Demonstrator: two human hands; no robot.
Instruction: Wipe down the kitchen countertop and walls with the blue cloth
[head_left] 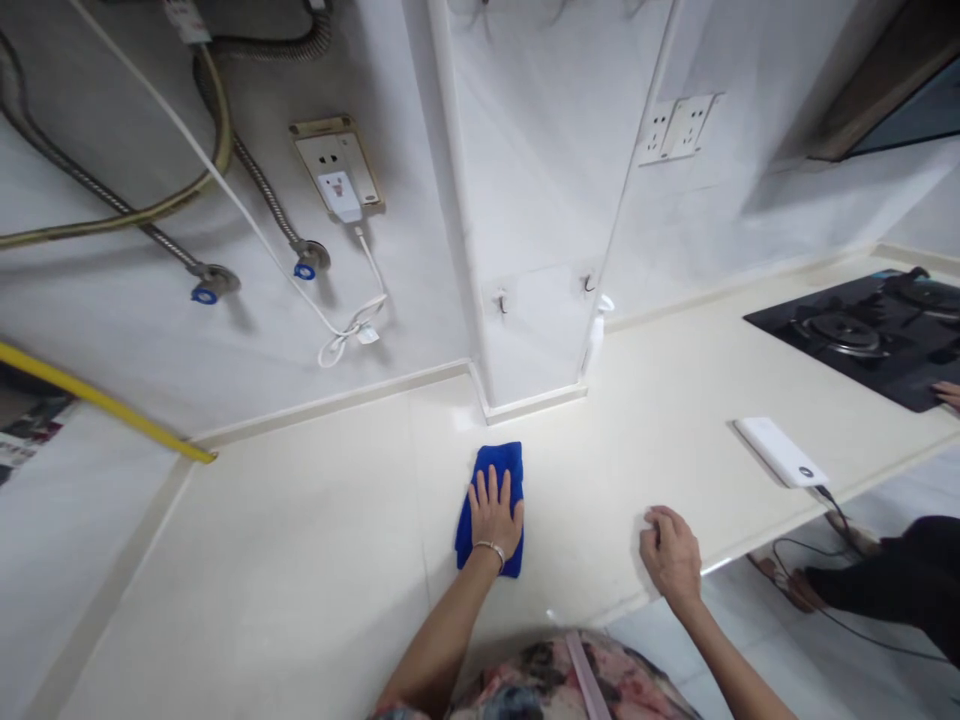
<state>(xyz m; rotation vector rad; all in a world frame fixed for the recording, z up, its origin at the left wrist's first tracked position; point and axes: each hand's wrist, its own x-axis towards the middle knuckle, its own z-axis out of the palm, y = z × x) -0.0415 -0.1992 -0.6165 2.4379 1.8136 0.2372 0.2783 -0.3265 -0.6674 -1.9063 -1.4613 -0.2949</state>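
A: Where was the cloth found?
B: Blue cloth [491,456], laid flat on the pale table [322,510], just in front of the foot of the white pillar [540,200].

A: Hands?
B: The left hand [495,518] was laid palm-down over the cloth, fingers slightly spread, nothing gripped. The right hand [670,553] was noted to the right of the pillar and nearer than its foot, fingers loosely curled. Palm hidden; whether anything was held could not be told.

A: Handling?
B: Judged light, soft, limp, not fragile. Easy sliding was expected on the smooth top, bunching if pushed from one edge. Damp or dry could not be told. A flat palm was thought best for sliding; for lifting, a pinch at the uncovered corner nearest the pillar.

A: Any writing?
B: None could be read. Small marks were seen on the plug [340,196], left of the pillar; a tag [186,18] higher on that side was blurred. On the white device [780,452], right of the pillar, no brand was made out.
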